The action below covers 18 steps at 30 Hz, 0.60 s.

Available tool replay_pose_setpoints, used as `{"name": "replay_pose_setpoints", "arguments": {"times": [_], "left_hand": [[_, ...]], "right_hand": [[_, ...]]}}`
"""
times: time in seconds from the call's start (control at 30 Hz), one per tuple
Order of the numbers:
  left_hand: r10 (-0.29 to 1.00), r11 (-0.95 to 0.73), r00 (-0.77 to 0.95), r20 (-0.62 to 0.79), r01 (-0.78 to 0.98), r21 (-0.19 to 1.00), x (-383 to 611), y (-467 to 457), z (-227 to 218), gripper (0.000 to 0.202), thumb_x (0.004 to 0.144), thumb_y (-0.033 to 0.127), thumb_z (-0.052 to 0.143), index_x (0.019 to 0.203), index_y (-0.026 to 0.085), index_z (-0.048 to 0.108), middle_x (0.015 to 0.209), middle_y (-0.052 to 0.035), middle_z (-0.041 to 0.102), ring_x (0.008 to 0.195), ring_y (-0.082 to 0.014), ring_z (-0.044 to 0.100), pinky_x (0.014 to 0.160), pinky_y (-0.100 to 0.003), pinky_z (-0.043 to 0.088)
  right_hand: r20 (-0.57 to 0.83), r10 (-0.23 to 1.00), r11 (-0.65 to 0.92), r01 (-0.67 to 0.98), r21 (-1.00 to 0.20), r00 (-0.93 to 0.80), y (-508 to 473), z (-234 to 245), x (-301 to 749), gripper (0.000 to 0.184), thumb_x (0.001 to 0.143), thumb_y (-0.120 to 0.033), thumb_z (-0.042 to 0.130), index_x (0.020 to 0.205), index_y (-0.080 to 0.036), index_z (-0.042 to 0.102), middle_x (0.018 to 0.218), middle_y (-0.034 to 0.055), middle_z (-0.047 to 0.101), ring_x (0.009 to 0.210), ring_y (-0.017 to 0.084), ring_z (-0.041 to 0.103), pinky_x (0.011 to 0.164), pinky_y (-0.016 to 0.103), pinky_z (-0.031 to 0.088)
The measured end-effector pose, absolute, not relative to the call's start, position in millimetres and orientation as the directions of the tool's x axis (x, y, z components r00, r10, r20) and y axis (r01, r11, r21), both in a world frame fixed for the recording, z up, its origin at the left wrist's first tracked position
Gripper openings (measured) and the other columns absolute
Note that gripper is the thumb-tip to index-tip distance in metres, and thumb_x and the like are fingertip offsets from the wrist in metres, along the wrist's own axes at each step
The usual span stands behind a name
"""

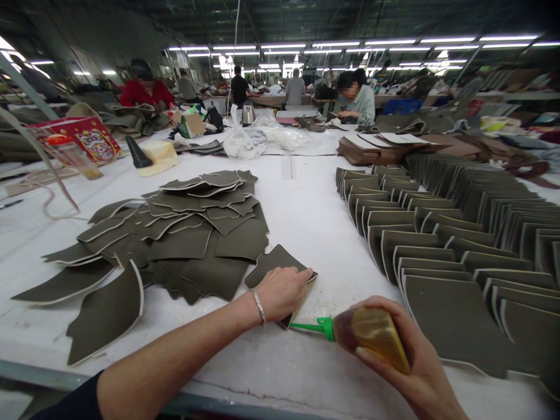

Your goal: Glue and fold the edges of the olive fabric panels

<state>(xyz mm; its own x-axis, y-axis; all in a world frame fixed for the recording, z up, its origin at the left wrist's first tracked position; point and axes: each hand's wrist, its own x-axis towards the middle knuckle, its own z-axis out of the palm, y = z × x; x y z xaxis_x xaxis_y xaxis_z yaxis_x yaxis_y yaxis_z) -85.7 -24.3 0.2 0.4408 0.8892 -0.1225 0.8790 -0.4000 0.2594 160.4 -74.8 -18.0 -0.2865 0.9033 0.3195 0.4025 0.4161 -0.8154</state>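
My right hand (406, 356) is wrapped round a squeeze bottle (371, 335) of amber liquid, tilted almost on its side. Its green nozzle points left, the tip at the near corner of a dark grey-green padded panel (277, 259). With fingers together, my left hand (282, 291) presses that panel against the white table; its index finger reaches the right corner. My left thumb is hidden. Just left of this panel lies a loose heap of similar panels (175, 239). To the right, overlapping rows of panels (424, 233) stand tilted, with pale edges showing.
Brown stacked pieces (365, 150) lie at the back right. Clear plastic bags (247, 143) are at the back middle. A cream container with a black cone (157, 157), an orange-lidded cup (72, 154) and a red bag (94, 140) stand back left. Several people work beyond.
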Motion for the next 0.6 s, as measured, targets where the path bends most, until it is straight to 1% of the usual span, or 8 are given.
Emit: {"name": "replay_pose_setpoints", "arguments": {"times": [0.13,0.27,0.33,0.43,0.5,0.6], "left_hand": [[0.889,-0.398,0.440,-0.126,0.879,0.264,-84.8,-24.8,0.5,0.041,0.096,0.025,0.031,0.132,0.024,0.050,0.092,-0.0068,0.067,0.080,-0.0267,0.067,0.070,-0.038,0.052],[0.890,-0.388,0.434,-0.139,0.882,0.265,-84.6,-24.4,1.8,0.041,0.096,0.025,0.033,0.132,0.025,0.050,0.093,-0.0070,0.068,0.081,-0.0270,0.067,0.070,-0.038,0.052],[0.890,-0.387,0.433,-0.143,0.883,0.267,-84.7,-23.8,2.2,0.041,0.096,0.026,0.032,0.133,0.025,0.050,0.093,-0.0069,0.068,0.080,-0.0271,0.067,0.070,-0.038,0.052],[0.890,-0.379,0.429,-0.153,0.884,0.274,-84.5,-23.0,2.7,0.042,0.095,0.025,0.033,0.133,0.025,0.049,0.094,-0.0069,0.068,0.082,-0.0269,0.067,0.071,-0.038,0.052],[0.891,-0.373,0.426,-0.157,0.885,0.280,-84.1,-22.9,3.5,0.042,0.095,0.025,0.033,0.134,0.025,0.050,0.096,-0.0069,0.068,0.084,-0.0271,0.067,0.072,-0.038,0.052],[0.893,-0.363,0.420,-0.163,0.885,0.291,-83.5,-23.1,4.8,0.042,0.094,0.025,0.034,0.133,0.025,0.051,0.096,-0.0070,0.068,0.084,-0.0279,0.067,0.072,-0.038,0.052]], "right_hand": [[0.327,0.916,0.398,0.444,-0.803,-0.231,-71.8,-19.8,162.0,0.042,0.085,-0.041,0.071,0.119,-0.028,0.051,0.112,0.0017,0.057,0.097,0.020,0.060,0.084,0.022,0.048],[0.344,0.884,0.453,0.399,-0.797,-0.316,-74.5,-21.3,159.5,0.043,0.086,-0.040,0.070,0.122,-0.029,0.049,0.111,0.0014,0.058,0.097,0.020,0.061,0.082,0.021,0.051],[0.334,0.886,0.446,0.392,-0.805,-0.321,-75.4,-21.0,158.6,0.042,0.086,-0.040,0.069,0.121,-0.030,0.049,0.110,0.0008,0.059,0.097,0.020,0.061,0.081,0.022,0.050],[0.311,0.923,0.382,0.445,-0.810,-0.226,-70.1,-20.7,162.2,0.040,0.086,-0.043,0.069,0.119,-0.029,0.050,0.111,0.0009,0.058,0.097,0.020,0.060,0.084,0.024,0.048],[0.347,0.922,0.386,0.484,-0.785,-0.173,-61.7,-21.1,167.7,0.041,0.085,-0.044,0.069,0.118,-0.028,0.052,0.111,0.0011,0.057,0.097,0.020,0.059,0.085,0.025,0.046],[0.420,0.897,0.426,0.527,-0.735,-0.139,-48.4,-21.9,175.3,0.042,0.083,-0.043,0.071,0.118,-0.028,0.053,0.111,0.0012,0.057,0.096,0.020,0.058,0.082,0.025,0.045]]}}
